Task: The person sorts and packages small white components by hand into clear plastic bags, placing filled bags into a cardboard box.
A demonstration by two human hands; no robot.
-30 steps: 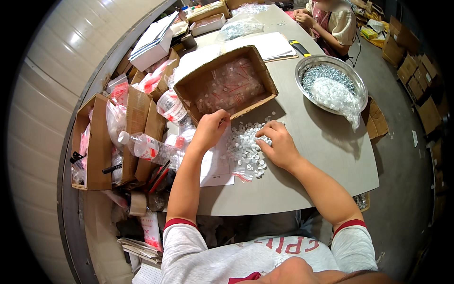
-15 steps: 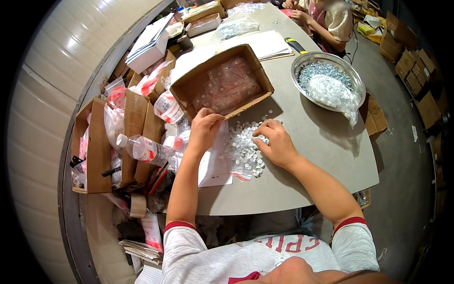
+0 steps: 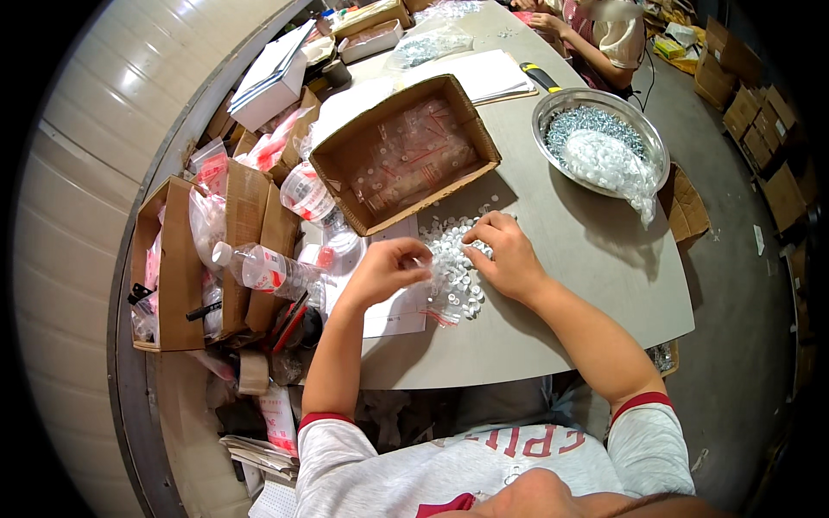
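Note:
A loose pile of small white plastic caps (image 3: 451,250) lies on the table in front of me. My left hand (image 3: 389,271) is at the pile's left side, its fingertips slightly blurred, with a gap between thumb and fingers. At the pile's right edge my right hand (image 3: 511,259) rests with bent fingers, thumb apart from the forefinger, the tips among the caps. A clear zip bag (image 3: 442,311) with a red strip lies at the near side of the pile. Just beyond stands an open cardboard box (image 3: 345,200) holding clear bags with small white pieces inside.
A steel bowl (image 3: 539,129) of metal screws, with a bag of white pieces on top, stands right. Clear bottles (image 3: 268,269) and cardboard boxes (image 3: 177,285) crowd the left. A yellow-black tool (image 3: 541,78) lies farther back. Another person's arm (image 3: 591,53) shows at the far end.
My left hand has come away from the cardboard box's near edge, down and to the right, toward the caps. The right hand has stayed almost in place.

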